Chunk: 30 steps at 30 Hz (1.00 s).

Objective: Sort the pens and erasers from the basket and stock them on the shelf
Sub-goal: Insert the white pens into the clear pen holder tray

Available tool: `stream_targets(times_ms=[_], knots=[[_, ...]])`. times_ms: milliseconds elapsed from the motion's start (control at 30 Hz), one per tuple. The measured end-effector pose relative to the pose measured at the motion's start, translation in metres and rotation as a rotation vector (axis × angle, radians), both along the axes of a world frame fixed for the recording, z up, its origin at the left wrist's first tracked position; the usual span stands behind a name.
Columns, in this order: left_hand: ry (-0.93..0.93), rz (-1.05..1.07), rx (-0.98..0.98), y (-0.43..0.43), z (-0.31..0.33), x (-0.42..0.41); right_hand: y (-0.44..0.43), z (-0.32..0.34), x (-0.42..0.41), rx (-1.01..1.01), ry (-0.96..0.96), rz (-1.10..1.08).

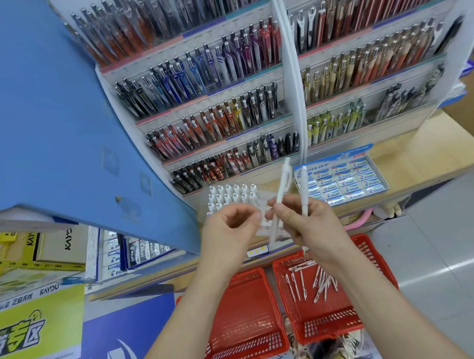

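Right hand (pixel 308 225) grips two white pens (pixel 281 188) upright, in front of the tray of white pens (pixel 231 196) on the shelf (pixel 408 155). Left hand (pixel 229 225) is raised just beside them, fingers curled in and holding nothing, its thumb tip near the left pen. Below, loose pens (pixel 313 281) lie in the right red basket (pixel 332 327); a second red basket (pixel 248 339) sits just beside it. A box of Pilot erasers (pixel 342 183) rests on the shelf, right of the tray.
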<state>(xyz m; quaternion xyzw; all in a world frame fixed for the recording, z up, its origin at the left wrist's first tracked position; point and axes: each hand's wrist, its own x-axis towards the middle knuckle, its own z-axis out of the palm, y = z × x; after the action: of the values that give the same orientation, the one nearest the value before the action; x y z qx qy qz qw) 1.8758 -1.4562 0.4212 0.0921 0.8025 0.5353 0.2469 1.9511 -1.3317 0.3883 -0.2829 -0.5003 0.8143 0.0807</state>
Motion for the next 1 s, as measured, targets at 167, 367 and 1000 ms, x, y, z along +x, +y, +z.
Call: stream_targets(times_ms=[167, 367, 1000], knots=[[-0.086, -0.021, 0.148, 0.004, 0.023, -0.016, 0.004, 0.004, 0.000, 0.365, -0.046, 0.044], [0.073, 0.012, 0.040, 0.001, 0.026, -0.023, 0.001, 0.004, -0.005, 0.663, -0.078, 0.016], [0.745, -0.228, -0.445, -0.008, -0.024, -0.046, 0.003, -0.055, 0.001, 0.239, -0.296, -0.113]])
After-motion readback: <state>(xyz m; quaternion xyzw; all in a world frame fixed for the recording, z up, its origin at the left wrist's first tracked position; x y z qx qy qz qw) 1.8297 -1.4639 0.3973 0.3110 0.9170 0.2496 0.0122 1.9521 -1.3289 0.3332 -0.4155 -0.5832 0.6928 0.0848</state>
